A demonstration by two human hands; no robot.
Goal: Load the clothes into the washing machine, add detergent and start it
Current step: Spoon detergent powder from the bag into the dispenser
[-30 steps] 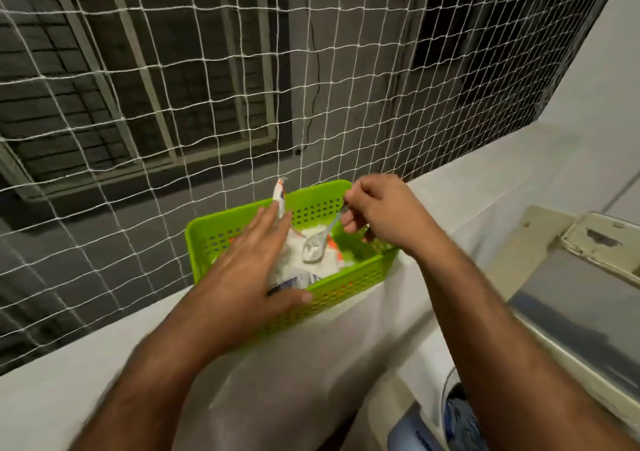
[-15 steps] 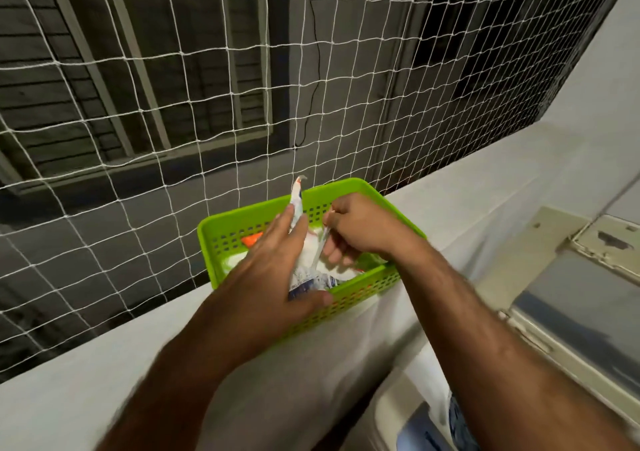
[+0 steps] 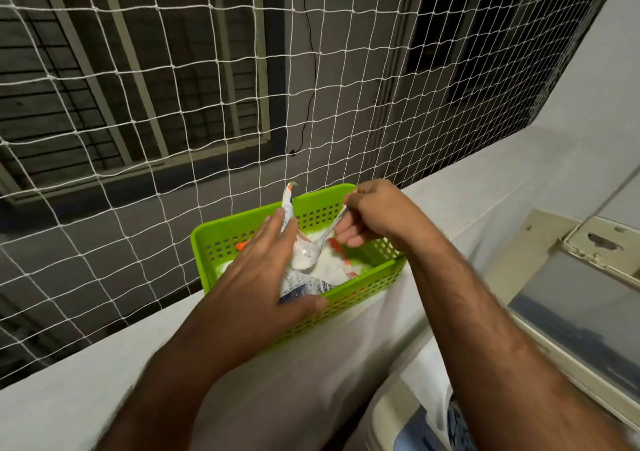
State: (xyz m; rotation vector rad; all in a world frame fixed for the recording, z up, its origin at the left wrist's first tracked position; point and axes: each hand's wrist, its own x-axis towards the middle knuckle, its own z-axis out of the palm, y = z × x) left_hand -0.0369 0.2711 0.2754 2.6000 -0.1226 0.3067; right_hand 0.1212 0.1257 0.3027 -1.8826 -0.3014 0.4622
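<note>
Detergent: white powder lies in a torn pouch inside the green basket, which sits on the ledge beside the netting.
Spoon: a spoon is down in the powder, bowl first, and looks heaped with it (hard to be sure, white on white).
Right hand: the right hand pinches the top of the spoon's handle, fingers curled round it, above the basket's far wall.
Left hand: the left hand lies spread over the pouch, fingers straight and pressing its torn top aside, thumb along the basket's near rim; it steadies rather than grips.
Washing machine: the washing machine is low at the right, well apart from the basket, with its lid raised.
Clothes: a patch of blue patterned cloth shows in the opening, so I judge that loading is done, or nearly so.
Stage: adding detergent, at the scooping part.
Still left: I judge that the spoonful must be carried across to the machine, the lid closed and the wash started; no controls are in view.
Risk: a heaped spoon may well spill on the ledge on the way over.
</note>
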